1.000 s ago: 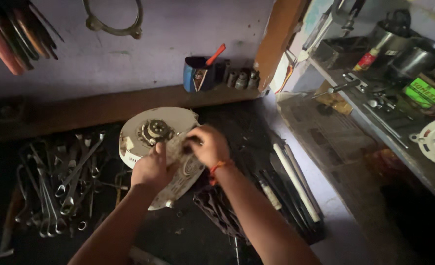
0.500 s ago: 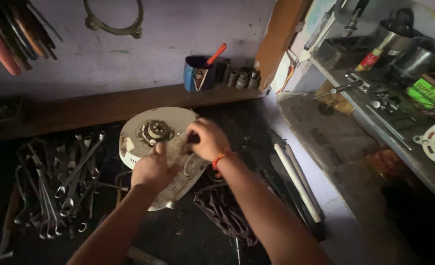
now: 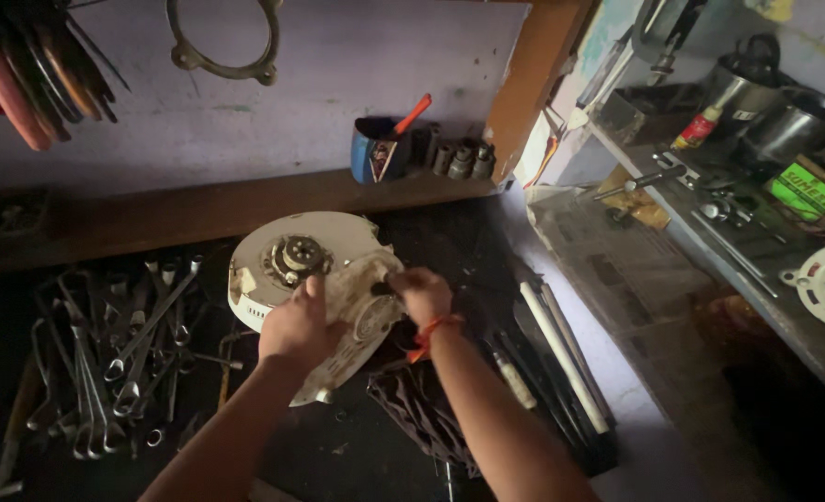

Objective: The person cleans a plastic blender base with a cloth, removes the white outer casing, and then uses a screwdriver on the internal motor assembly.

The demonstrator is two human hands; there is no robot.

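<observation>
On the dark bench (image 3: 487, 251), the round white motor housing (image 3: 287, 270) lies with its long axis from 11 to 5 o'clock, left hand (image 3: 293, 327) clamped on its lower rim, right hand (image 3: 420, 293) pinching its 3 o'clock edge, wrenches (image 3: 106, 353) at 9 o'clock.

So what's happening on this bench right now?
A person has both bare hands on a round, cream-coloured machine housing that lies on a dark workbench. The left hand grips its lower part; the right hand is closed around something small at its right edge, though what it holds is hidden. A pile of spanners lies to the left.
</observation>
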